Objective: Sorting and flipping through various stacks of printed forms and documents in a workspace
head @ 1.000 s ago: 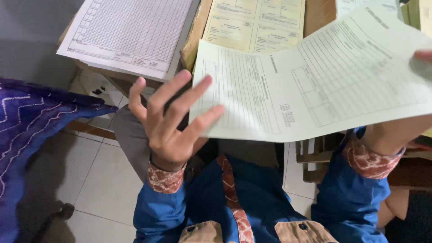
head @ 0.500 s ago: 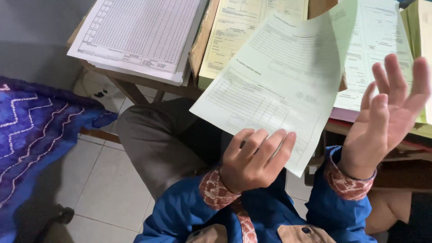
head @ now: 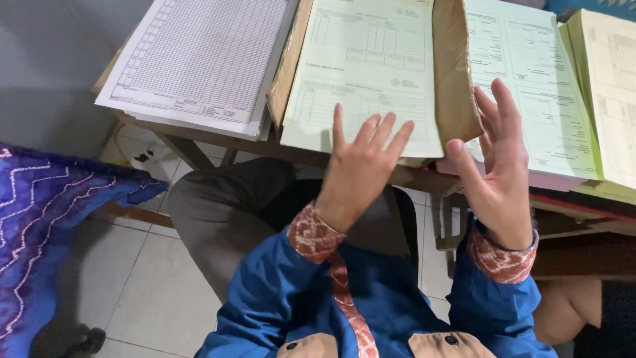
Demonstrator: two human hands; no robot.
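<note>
Both hands are up in front of the bench [head: 199, 132], and neither has a grip on anything. The left hand [head: 361, 169] shows its back to the camera, fingers straight and slightly fanned, fingertips just over the near edge of the pale green form [head: 364, 66] that lies flat on the bench inside an open brown paper wrapper [head: 457, 79]. Whether those fingertips actually touch the sheet, I cannot tell. The right hand [head: 497, 179] is raised beside it, palm turned inward, fingers loose and spread, grip released, hanging in front of the wrapper's flap and the second green form [head: 543, 99] to the right.

Off to the left on the bench sits a stack of white ruled sheets [head: 199, 59], and at the far right edge a thick yellow-green paper stack [head: 613, 86]. Blue sleeves with red patterned cuffs [head: 315, 232] frame the wrists. Below, white floor tiles [head: 139, 292] and a purple patterned cloth [head: 46, 212] at the left.
</note>
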